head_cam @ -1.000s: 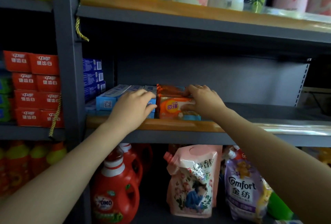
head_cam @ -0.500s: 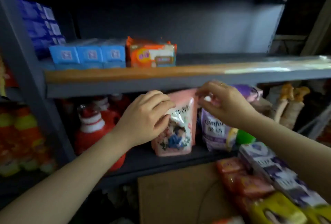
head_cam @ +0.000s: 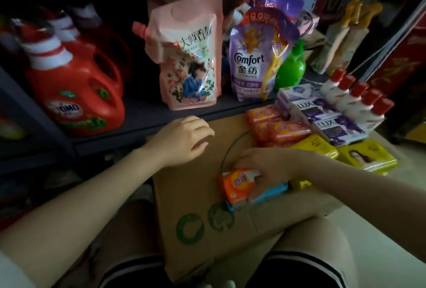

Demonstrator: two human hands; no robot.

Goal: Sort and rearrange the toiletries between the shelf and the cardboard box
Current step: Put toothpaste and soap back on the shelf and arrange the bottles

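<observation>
While the right hand point(head_cam: 265, 167) curls over an orange soap pack point(head_cam: 239, 186) on the cardboard box point(head_cam: 198, 207), the pick-up step looks to be in hand.

Right fingers point(head_cam: 251, 175) wrap the pack's top edge; pack lies on the box's near part, a blue strip showing at its lower side. Whether it is lifted clear or resting on the cardboard, cannot tell. Left hand point(head_cam: 184, 138) hovers loosely curled, holding nothing, over the box's far edge, just below the shelf point(head_cam: 143, 112). Further out on the box: more orange packs point(head_cam: 276, 126), purple LUX boxes point(head_cam: 322, 112), yellow packs point(head_cam: 366, 156). On the shelf: pink refill pouch point(head_cam: 189, 57), purple Comfort pouch point(head_cam: 253, 57), red detergent jug point(head_cam: 76, 94). Judged next: firm the grip, lift the pack clear, carry it up to a shelf spot; the left hand is free to steady or clear space.
</observation>
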